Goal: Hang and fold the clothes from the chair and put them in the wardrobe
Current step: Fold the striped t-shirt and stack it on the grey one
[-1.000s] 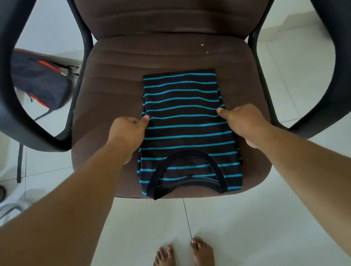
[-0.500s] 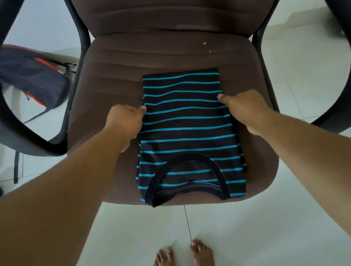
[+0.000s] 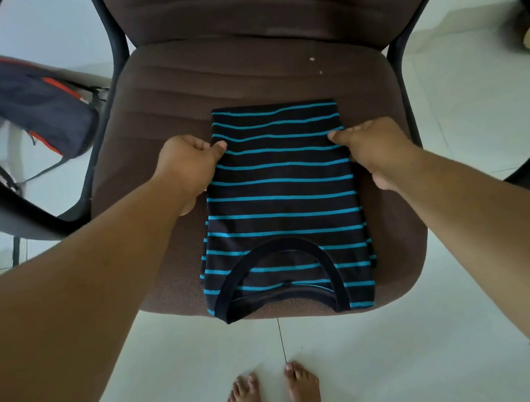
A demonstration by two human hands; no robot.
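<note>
A black T-shirt with thin blue stripes (image 3: 281,199) lies folded into a narrow rectangle on the brown seat of the chair (image 3: 158,91), its round collar toward me at the seat's front edge. My left hand (image 3: 187,166) pinches the shirt's left edge, thumb on top and fingers tucked under. On the opposite edge, my right hand (image 3: 371,149) pinches the shirt the same way. Both grips sit a little above the shirt's middle.
The chair has black armrests (image 3: 4,198) on both sides and a brown backrest (image 3: 253,6) behind. A dark backpack with orange trim (image 3: 34,105) lies on the white tiled floor to the left. My bare feet (image 3: 274,395) stand in front of the chair.
Both hands have slid a little farther up the shirt's side edges toward the backrest. The shirt lies in the same place.
</note>
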